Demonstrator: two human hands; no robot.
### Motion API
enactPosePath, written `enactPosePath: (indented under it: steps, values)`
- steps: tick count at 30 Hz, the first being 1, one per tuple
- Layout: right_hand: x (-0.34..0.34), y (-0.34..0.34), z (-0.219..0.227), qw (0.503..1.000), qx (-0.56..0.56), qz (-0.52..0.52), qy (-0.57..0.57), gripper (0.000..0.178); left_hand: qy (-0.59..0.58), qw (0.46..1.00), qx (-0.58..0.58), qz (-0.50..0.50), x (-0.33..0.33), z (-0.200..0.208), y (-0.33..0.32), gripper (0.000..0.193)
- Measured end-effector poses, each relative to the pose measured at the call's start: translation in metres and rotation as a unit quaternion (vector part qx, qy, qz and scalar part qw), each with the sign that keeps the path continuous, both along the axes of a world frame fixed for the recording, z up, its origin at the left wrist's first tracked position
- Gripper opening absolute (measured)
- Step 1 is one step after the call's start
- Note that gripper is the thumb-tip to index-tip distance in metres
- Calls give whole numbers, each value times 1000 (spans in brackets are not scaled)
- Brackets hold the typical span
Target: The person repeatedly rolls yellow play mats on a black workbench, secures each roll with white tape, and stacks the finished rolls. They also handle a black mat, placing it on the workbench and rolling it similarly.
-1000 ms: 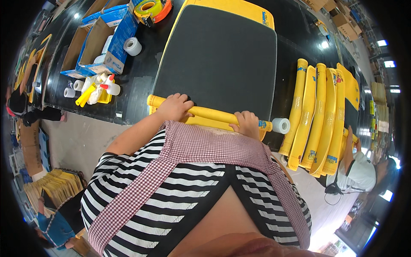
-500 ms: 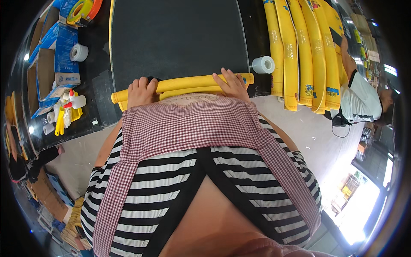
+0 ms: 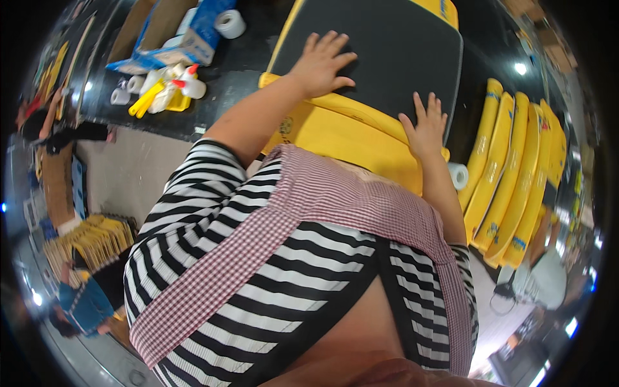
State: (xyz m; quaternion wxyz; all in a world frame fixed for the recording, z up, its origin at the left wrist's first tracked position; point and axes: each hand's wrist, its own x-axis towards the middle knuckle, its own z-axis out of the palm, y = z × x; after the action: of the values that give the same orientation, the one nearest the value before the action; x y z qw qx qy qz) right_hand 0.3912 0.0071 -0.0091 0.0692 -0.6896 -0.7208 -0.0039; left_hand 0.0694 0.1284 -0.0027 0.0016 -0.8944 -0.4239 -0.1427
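A sheet with a black face [image 3: 393,71] lies on the dark table before me, and its yellow side [image 3: 348,138] shows at the near end. A yellow folded or rolled edge [image 3: 367,113] crosses the sheet just below my hands. With fingers spread, my left hand [image 3: 322,63] rests on the black face near its left side. My right hand [image 3: 425,126], also spread, touches the sheet near its right side. Neither hand holds anything. Beside my right forearm stands a white tape roll [image 3: 458,175].
Several yellow rolls [image 3: 493,187] lie side by side to the right, with a co-worker [image 3: 545,277] beyond. At the left are a blue box [image 3: 200,42], a white roll [image 3: 230,24], a red-tipped white bottle [image 3: 193,88] and a yellow-handled tool [image 3: 147,98]. Another person [image 3: 90,300] is behind left.
Both hands have let go of the yellow roll and moved forward onto the black face, fingers spread. More yellow now shows near me. My view has turned, so the surroundings appear tilted.
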Motion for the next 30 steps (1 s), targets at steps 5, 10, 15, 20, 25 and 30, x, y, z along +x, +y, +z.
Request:
enactPosePath:
  steps: [5,10,15,20,25,30]
  values:
    - [-11,-33,-27,969,76,192,135,61,-29,998,-36,-38,3,0,5,47]
    - [-53,-32,5,992,22,117,39,65,-38,992,-113,-39,2,12,-1,36]
    - [-39,20,-2,997,-30,68,32,63,-88,995,-25,-29,0,9,-74,51]
    - [-22,75,8,996,35,68,40,54,-34,997,-66,-19,22,-3,-21,82]
    - [-13,87,-9,992,2,58,113,59,32,991,-126,-44,57,27,74,66]
    - [-29,104,7,999,-12,22,-21,81,-66,995,-44,-65,62,-1,113,41]
